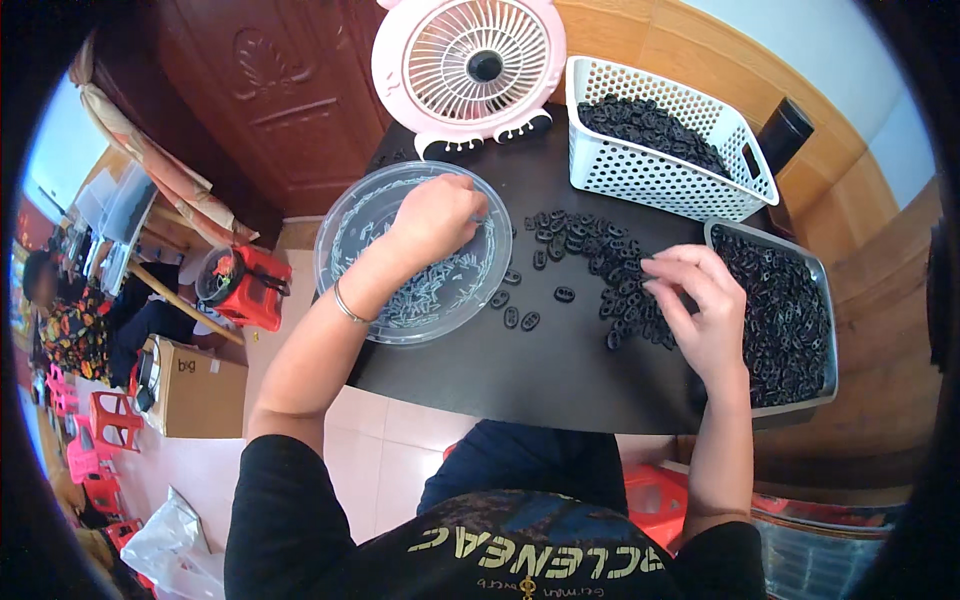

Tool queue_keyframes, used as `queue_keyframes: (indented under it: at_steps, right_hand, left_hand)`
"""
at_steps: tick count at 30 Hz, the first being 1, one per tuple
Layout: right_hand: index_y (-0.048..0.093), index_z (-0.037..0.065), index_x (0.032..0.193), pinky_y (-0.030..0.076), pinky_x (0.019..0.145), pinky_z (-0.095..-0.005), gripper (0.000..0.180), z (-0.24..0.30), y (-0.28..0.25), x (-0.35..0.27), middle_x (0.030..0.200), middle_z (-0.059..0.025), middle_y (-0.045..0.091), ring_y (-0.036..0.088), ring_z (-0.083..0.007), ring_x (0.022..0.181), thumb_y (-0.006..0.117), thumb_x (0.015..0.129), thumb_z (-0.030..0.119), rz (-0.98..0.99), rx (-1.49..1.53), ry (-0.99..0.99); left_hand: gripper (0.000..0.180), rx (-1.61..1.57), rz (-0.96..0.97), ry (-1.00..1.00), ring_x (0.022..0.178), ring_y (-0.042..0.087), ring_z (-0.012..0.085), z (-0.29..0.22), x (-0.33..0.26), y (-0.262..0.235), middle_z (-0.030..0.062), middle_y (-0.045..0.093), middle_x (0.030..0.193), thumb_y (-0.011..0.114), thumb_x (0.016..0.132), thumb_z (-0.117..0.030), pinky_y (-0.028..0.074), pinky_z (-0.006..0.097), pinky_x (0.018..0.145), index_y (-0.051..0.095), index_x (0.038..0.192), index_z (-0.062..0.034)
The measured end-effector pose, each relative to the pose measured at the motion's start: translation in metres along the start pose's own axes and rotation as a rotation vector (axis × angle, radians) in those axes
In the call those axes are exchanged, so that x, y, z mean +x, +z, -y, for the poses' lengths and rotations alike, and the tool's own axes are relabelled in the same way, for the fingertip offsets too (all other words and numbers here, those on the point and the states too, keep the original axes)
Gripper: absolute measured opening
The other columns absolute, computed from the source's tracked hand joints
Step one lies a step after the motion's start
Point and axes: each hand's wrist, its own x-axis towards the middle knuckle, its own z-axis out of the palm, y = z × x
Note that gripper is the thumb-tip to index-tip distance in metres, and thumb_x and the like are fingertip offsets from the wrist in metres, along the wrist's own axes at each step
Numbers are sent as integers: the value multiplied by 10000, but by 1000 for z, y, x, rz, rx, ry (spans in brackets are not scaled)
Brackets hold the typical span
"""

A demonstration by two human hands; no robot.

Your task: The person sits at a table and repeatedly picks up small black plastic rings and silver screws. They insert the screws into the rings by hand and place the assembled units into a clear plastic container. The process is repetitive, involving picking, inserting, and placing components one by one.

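Note:
My left hand (440, 218) is over the round clear plastic tub (330, 250), its fingers curled together and turned away. Whatever it may hold is hidden. Many small translucent sticks (425, 300) lie scattered across the tub's bottom. On the right, my right hand (705, 305) hovers over a loose pile of small black oval pieces with openings in them (625, 290). Its thumb and index fingertips come close together in a pinch. Anything between them is too small to tell apart from the dark pile. A few single oval pieces lie between the tub and the pile.
A pink fan (395, 60) stands behind the tub on the dark table (450, 385). A white perforated basket (640, 185) holds black pieces at the back right, beside a black cylinder (785, 135). A grey tray (825, 330) full of black pieces sits at the right edge.

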Motion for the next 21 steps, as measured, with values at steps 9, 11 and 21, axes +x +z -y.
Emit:
queue_keyframes:
  at_steps: [9,11,21]
  right_hand:
    - [644,50,841,485,591,-280,166,-4,7,-12,818,-70,586,595,-201,691,670,679,23,92,32,37]
    - [643,58,840,486,598,-291,165,-7,12,-13,809,-66,587,594,-210,687,670,679,33,143,28,4]
    - [640,69,830,491,619,-319,145,-7,14,-15,774,-58,590,596,-223,694,661,686,69,210,-24,-32]
  left_hand:
    - [76,58,48,-97,768,590,311,-8,8,5,155,587,751,565,600,-51,496,403,660,595,656,-10]
    - [85,44,67,-114,774,589,323,-10,8,2,169,590,770,559,592,-47,494,409,660,590,654,3]
    - [60,-16,53,-87,722,573,308,-8,5,7,134,577,705,566,617,-41,463,396,658,566,673,-22]
